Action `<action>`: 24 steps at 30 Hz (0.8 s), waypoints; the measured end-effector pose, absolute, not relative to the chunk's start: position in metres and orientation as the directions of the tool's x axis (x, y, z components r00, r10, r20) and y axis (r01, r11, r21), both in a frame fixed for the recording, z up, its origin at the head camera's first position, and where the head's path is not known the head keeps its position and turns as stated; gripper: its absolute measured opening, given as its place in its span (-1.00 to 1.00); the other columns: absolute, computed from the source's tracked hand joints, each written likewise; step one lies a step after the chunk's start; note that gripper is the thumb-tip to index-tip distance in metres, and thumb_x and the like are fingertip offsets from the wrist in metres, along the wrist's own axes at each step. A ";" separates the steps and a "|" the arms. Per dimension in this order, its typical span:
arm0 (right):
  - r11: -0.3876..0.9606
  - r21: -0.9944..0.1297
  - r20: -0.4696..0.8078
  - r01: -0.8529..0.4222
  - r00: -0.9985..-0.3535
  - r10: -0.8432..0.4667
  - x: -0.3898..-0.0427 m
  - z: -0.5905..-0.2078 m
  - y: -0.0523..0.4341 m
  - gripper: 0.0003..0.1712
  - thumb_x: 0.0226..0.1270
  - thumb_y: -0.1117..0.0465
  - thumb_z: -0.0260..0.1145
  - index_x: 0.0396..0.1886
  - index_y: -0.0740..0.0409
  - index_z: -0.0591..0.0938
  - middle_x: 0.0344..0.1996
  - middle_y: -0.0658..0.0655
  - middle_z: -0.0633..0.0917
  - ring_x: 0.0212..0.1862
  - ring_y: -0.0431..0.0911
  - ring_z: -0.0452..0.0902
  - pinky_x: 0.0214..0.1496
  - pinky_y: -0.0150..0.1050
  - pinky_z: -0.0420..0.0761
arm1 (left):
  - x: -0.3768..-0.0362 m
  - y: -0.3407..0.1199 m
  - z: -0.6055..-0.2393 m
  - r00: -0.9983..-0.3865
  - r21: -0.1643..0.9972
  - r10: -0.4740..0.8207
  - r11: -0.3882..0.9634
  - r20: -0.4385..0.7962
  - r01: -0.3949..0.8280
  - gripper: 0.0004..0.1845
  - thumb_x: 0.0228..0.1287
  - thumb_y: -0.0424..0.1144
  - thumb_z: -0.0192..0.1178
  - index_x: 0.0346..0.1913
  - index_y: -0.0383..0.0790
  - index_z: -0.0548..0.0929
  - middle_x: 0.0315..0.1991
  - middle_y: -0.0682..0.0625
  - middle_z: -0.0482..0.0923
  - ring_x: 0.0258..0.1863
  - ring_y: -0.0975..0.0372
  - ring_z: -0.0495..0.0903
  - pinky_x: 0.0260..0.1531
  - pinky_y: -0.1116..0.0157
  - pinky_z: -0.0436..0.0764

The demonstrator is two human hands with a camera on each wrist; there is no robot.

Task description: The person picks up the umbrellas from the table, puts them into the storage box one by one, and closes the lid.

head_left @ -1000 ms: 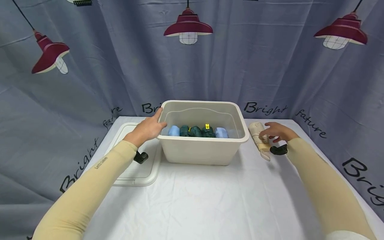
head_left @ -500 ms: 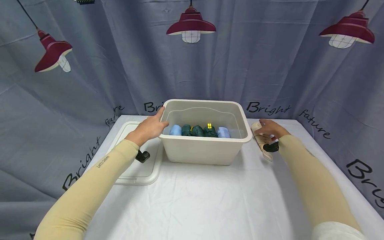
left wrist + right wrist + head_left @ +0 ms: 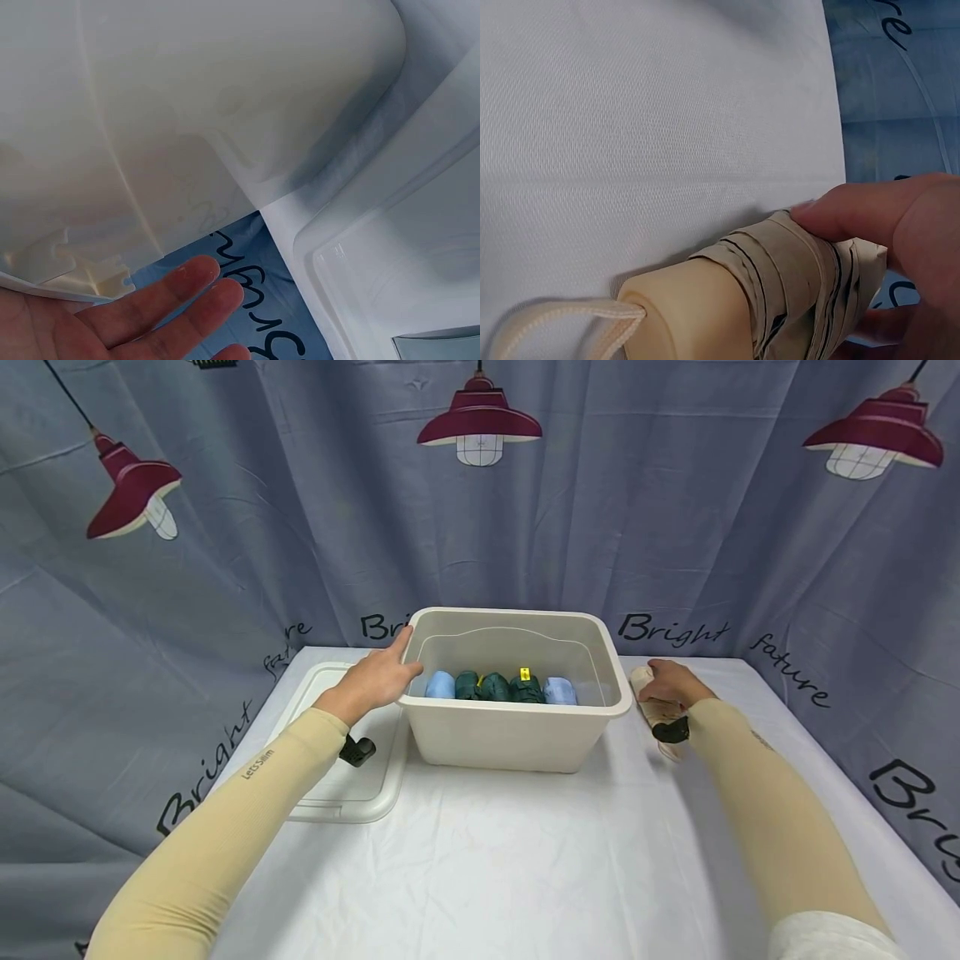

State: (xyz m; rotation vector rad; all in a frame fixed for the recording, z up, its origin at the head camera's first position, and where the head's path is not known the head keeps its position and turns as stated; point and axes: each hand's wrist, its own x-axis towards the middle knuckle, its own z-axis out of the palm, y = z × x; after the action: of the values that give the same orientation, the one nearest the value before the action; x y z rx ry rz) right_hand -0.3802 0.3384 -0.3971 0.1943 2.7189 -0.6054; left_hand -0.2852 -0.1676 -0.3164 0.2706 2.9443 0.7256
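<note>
A beige folding umbrella (image 3: pixel 642 681) lies furled on the table to the right of the bin. My right hand (image 3: pixel 672 682) grips it from above. In the right wrist view, the thumb (image 3: pixel 832 217) presses one side of its wrapped cloth and fingers curl round the other, partly hidden. Its cream handle and cord loop (image 3: pixel 570 309) point away from the hand. My left hand (image 3: pixel 372 682) rests at the left rim of the white plastic bin (image 3: pixel 502 739). Seen from the left wrist, its fingers (image 3: pixel 199 307) are loosely straight outside the bin wall.
Inside the bin stand a blue roll (image 3: pixel 440 685), several dark green bundles (image 3: pixel 495 687) and a pale blue roll (image 3: pixel 559 691) in a row. The bin's white lid (image 3: pixel 352 793) lies flat on the left. A printed curtain (image 3: pixel 337 527) surrounds the white table (image 3: pixel 510 860).
My right hand has moved left and down from above the umbrella and taken hold of it. The left hand has stayed at the bin's rim. The head view has shifted slightly.
</note>
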 end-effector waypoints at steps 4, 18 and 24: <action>0.915 -0.358 -0.335 0.186 -0.940 0.060 -0.382 -0.398 0.339 0.09 0.21 0.13 0.31 0.56 0.45 -0.06 0.43 0.57 0.18 0.35 0.40 0.26 0.10 0.23 0.59 | -0.285 -0.167 -0.316 -0.980 0.471 0.190 0.870 -0.053 0.144 -0.18 0.46 0.14 -0.16 0.65 0.17 -0.26 0.21 -0.27 0.56 0.05 -0.07 0.60 0.13 -0.10 0.48; 0.922 -0.328 -0.321 0.206 -0.942 0.097 -0.377 -0.395 0.335 0.01 0.23 0.12 0.28 0.53 0.46 0.04 0.34 0.56 0.29 0.21 0.35 0.36 0.05 0.19 0.60 | -0.284 -0.168 -0.317 -0.980 0.480 0.188 0.867 -0.067 0.133 -0.17 0.47 0.14 -0.17 0.65 0.16 -0.28 0.27 -0.27 0.52 0.12 -0.08 0.58 0.18 -0.12 0.45; 0.924 -0.334 -0.318 0.185 -0.945 0.074 -0.372 -0.388 0.336 0.00 0.24 0.11 0.27 0.53 0.47 0.03 0.33 0.57 0.29 0.12 0.33 0.41 -0.26 0.03 0.67 | -0.285 -0.168 -0.316 -0.979 0.472 0.188 0.872 -0.075 0.131 -0.18 0.49 0.15 -0.17 0.65 0.17 -0.30 0.04 -0.23 0.63 -0.07 -0.03 0.62 0.05 -0.06 0.51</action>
State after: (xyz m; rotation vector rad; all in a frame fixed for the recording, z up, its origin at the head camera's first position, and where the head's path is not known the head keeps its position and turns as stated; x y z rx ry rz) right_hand -0.3718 0.3360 -0.3883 0.1916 2.7820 -0.5240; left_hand -0.2847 -0.1677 -0.3157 0.2502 2.9241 0.7257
